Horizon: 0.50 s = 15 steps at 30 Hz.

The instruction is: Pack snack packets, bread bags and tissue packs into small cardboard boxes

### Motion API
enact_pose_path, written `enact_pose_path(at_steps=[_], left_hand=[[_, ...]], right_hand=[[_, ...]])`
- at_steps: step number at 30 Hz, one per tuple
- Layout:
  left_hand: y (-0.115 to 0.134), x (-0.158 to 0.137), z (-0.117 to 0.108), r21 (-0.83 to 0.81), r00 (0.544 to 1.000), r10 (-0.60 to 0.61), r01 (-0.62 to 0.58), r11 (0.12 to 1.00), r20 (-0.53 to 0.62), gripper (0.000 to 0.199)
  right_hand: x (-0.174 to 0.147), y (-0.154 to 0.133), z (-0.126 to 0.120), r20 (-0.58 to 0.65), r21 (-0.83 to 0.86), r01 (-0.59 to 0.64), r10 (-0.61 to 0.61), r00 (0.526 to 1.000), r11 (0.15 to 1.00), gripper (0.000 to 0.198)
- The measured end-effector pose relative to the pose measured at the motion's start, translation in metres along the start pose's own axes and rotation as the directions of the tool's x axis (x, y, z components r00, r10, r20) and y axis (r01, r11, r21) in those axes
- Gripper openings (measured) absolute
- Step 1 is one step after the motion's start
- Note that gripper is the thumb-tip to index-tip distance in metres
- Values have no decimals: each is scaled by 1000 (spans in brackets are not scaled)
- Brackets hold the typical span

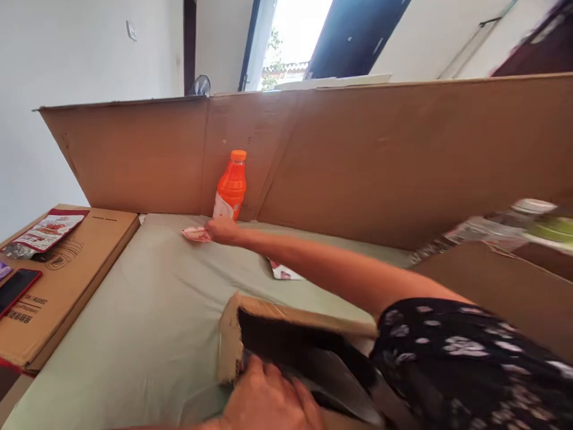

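My right hand reaches far across the bed-like green surface, closed on a small pink-and-white packet. Right behind that hand stands an orange drink bottle with an orange cap, upright against the cardboard wall. At the bottom, my left hand has its fingers curled over the near side of an open cardboard box. The box has a dark inside with what looks like black plastic in it. Another white-and-red packet lies partly hidden under my right forearm.
A tall cardboard panel runs along the back. On the left, a flat carton carries a red-and-white pouch and a phone. At right, clear plastic containers sit in another cardboard box. Green cloth covers the surface.
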<state>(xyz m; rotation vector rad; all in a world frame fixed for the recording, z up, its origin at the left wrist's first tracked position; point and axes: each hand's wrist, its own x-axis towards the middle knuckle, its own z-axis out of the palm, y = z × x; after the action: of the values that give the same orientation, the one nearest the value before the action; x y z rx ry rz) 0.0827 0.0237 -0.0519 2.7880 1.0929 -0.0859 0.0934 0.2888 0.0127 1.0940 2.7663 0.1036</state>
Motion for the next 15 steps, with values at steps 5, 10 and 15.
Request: enact_pose_path(at_steps=[5,10,15], left_hand=[[7,-19,-60,42,990,-43,38,998,131,66],[13,-24,-71,36,983,-125,121,992,135,51],[17,-36,-87,33,980,-154,151,988,126,44]], right_hand=[[-98,21,-55,-153,284,-118,167,974,951,28],[-252,21,-94,-519,640,78,356,777,764,23],[-353,16,-86,-662,438,-20,338,668,899,23]])
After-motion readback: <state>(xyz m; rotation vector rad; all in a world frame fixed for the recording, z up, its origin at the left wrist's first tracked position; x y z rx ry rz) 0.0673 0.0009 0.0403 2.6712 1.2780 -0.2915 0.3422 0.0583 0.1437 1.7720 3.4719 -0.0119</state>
